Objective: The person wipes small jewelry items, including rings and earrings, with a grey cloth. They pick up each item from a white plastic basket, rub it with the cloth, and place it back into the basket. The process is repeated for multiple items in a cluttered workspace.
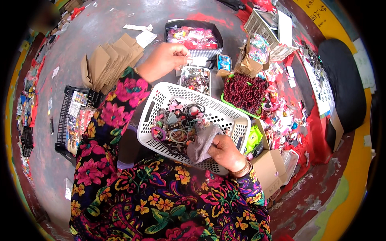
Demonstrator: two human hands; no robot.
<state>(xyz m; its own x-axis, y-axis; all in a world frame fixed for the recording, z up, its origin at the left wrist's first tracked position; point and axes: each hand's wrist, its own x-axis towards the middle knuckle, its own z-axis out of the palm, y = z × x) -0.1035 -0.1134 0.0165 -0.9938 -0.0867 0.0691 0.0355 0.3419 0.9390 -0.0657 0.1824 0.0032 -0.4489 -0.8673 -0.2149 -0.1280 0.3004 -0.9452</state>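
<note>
In my lap rests a white perforated plastic basket with hair ties and small trinkets heaped inside. My right hand grips a greyish-mauve cloth over the basket's near right part. Beyond the basket's far left rim, my left hand is raised with its fingertips pinched together. Something small and pale shows at those fingertips, too small to name. Just below them stands a smaller white basket holding more small accessories.
A dark box of pink packaged goods stands ahead. Folded cardboard and a black crate lie to the left. On the right are dark red beads, an open carton, a pale crate and scattered trinkets.
</note>
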